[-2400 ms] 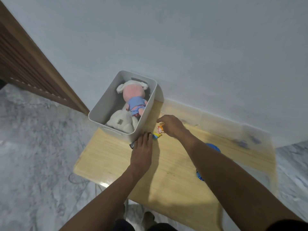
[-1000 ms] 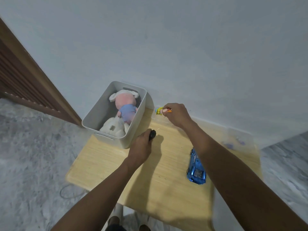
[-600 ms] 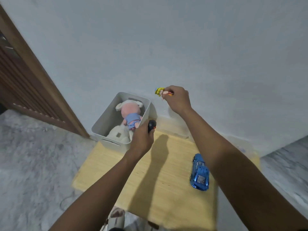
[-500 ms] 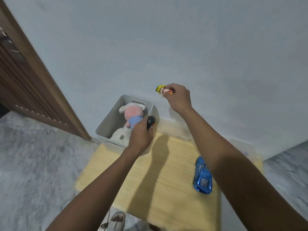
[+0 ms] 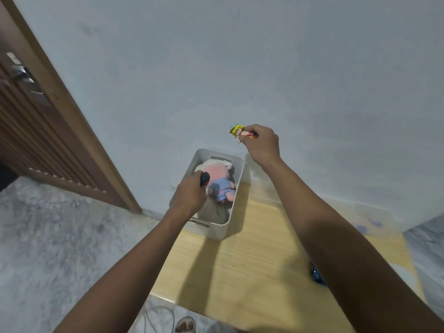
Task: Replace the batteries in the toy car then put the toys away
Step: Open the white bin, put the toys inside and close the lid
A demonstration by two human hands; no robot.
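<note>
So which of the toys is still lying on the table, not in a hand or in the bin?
The blue toy car, half hidden behind the right forearm. The plush doll lies in the grey bin.

Two hands show: the left hand [image 5: 191,195] grips one small black toy [image 5: 204,179], the right hand [image 5: 262,144] pinches one yellow-haired figurine [image 5: 236,131]. One grey bin [image 5: 236,188] at the far left holds one pink plush [image 5: 219,181]. One blue car [image 5: 317,276] peeks out near right. One wooden table [image 5: 252,265].

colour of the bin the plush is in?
Light grey bin, plain with no pattern; head view, the only one.
</note>
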